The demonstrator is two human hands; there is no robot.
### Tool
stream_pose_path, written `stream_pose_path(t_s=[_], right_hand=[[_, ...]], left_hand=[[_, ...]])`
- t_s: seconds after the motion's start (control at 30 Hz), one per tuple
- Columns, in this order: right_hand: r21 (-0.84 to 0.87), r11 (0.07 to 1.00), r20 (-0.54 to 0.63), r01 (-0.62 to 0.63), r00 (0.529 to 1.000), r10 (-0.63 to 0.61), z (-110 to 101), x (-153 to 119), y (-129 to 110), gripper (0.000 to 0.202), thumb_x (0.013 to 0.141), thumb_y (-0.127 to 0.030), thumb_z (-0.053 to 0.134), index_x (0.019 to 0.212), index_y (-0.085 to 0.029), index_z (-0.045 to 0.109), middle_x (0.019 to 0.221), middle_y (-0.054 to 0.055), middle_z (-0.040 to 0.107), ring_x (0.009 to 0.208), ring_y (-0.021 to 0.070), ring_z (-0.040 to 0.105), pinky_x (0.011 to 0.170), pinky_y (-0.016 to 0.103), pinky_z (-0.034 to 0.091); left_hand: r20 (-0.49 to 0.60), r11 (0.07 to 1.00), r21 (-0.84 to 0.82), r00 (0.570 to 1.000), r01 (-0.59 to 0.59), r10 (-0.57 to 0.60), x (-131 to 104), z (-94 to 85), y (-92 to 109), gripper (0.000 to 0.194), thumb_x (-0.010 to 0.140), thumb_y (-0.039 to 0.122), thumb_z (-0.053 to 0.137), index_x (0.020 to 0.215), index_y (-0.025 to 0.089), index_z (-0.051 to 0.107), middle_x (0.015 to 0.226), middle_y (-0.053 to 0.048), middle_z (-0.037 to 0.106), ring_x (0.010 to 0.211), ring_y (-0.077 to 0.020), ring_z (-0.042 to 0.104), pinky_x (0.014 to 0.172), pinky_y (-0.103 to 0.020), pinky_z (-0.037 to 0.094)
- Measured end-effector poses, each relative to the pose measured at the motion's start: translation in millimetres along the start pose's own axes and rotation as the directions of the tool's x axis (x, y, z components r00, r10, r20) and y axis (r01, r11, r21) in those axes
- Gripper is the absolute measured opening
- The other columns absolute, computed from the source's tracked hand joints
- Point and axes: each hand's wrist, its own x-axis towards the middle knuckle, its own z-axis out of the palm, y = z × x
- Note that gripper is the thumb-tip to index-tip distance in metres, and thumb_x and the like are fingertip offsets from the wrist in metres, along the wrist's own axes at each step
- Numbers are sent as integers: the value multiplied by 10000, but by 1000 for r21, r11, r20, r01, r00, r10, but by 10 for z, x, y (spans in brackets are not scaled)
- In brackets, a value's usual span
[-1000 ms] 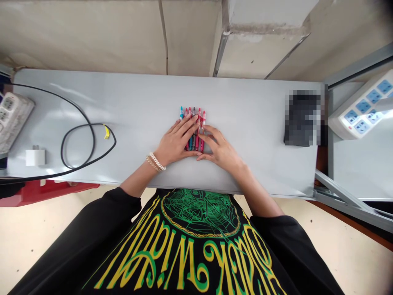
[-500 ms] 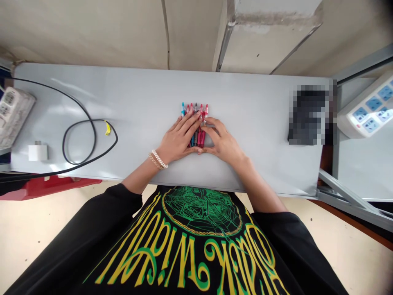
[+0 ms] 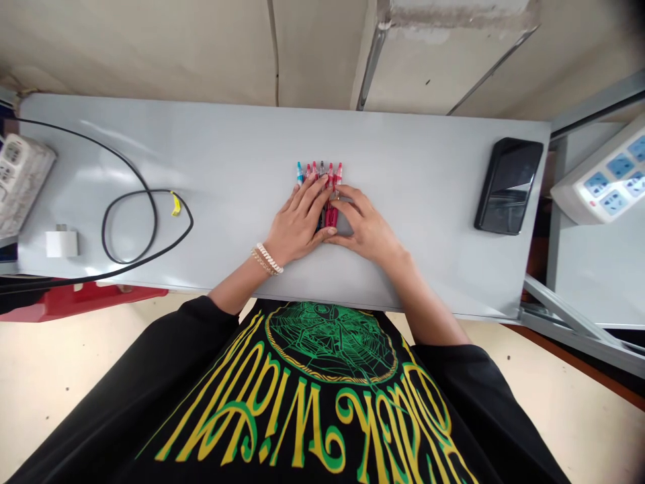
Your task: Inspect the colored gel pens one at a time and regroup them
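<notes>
Several pens (image 3: 331,216) lie side by side on the grey table (image 3: 226,141), tips pointing away from me; one has a blue end, one a dark end, the others red or pink. My left hand (image 3: 299,218) lies over the left and middle pens, fingers stretched out, hiding much of them. At the right side of the row, my right hand (image 3: 367,225) is curved, its fingertips against the rightmost pen and its thumb by the near ends. The two thumbs meet at the near ends of the pens.
On the left lie a black cable (image 3: 151,202) with a yellow tag, a white charger (image 3: 61,243) and a power strip (image 3: 23,181). A black phone (image 3: 508,187) lies at the right; beyond it is another power strip (image 3: 599,185).
My left hand has shifted slightly right and covers more of the pens' near part. Its thumb now lies over the near ends. The whole view has moved slightly.
</notes>
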Motion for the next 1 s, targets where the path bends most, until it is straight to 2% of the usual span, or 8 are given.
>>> stream_pose_path(t_s=[0.2, 0.3, 0.43, 0.6, 0.77, 0.9, 1.0], right_hand=[[13, 999, -16, -33, 999, 33, 2, -21, -53, 658, 982, -636, 671, 1517, -277, 535, 1643, 170, 460, 1549, 387, 460, 1247, 661, 480], [4, 1000, -33, -27, 999, 27, -14, -36, -96, 711, 948, -658, 706, 1506, -250, 541, 1637, 191, 448, 1558, 385, 449, 1240, 621, 505], [8, 1000, -57, -29, 998, 30, -44, -80, -135, 773, 924, -699, 707, 1523, -248, 521, 1628, 197, 436, 1523, 371, 493, 1260, 607, 492], [18, 995, -63, -103, 993, 104, -60, -130, -175, 792, 927, -731, 678, 1550, -275, 505, 1629, 185, 420, 1464, 369, 560, 1238, 605, 517], [-25, 990, -53, -137, 989, 135, -63, -162, -181, 643, 993, -679, 617, 1486, -269, 585, 1621, 172, 427, 1486, 372, 530, 1231, 605, 522], [-86, 980, -204, -178, 966, 158, -125, -243, -138, 490, 1032, -608, 602, 1300, -203, 666, 1458, 198, 544, 1383, 357, 587, 1151, 580, 572], [-149, 965, -274, -217, 946, 171, -158, -255, -152, 523, 1042, -591, 595, 1408, -219, 624, 1334, 179, 584, 1259, 347, 608, 1070, 567, 585]], left_hand=[[-40, 998, -45, 999, -32, 30, -26, 18, -46, 915, 1053, 766, 342, 1710, 136, 252, 1755, -255, 311, 1673, -401, 235, 1361, -590, 213], [-68, 996, -79, 997, -41, 36, -48, 12, -76, 939, 1032, 801, 334, 1718, 170, 223, 1760, -256, 277, 1670, -428, 218, 1339, -631, 246], [-125, 988, -149, 992, -38, 19, -78, -38, -112, 925, 1023, 822, 281, 1720, 219, 209, 1742, -248, 269, 1638, -437, 276, 1309, -650, 294], [-210, 953, -301, 976, -13, -53, -153, -93, -189, 851, 1029, 807, 211, 1706, 291, 217, 1717, -208, 268, 1628, -411, 284, 1287, -637, 347], [-295, 911, -410, 937, 51, -185, -331, -77, -240, 750, 1051, 761, 265, 1666, 331, 280, 1642, -191, 317, 1530, -382, 430, 1206, -602, 464], [-342, 909, -409, 909, 83, -237, -457, -55, -195, 727, 1053, 751, 302, 1625, 305, 339, 1552, -191, 373, 1433, -360, 516, 1179, -588, 488], [-371, 915, -394, 895, 89, -247, -484, -53, -145, 688, 1065, 731, 308, 1588, 288, 374, 1496, -187, 399, 1350, -333, 575, 1156, -571, 511]])
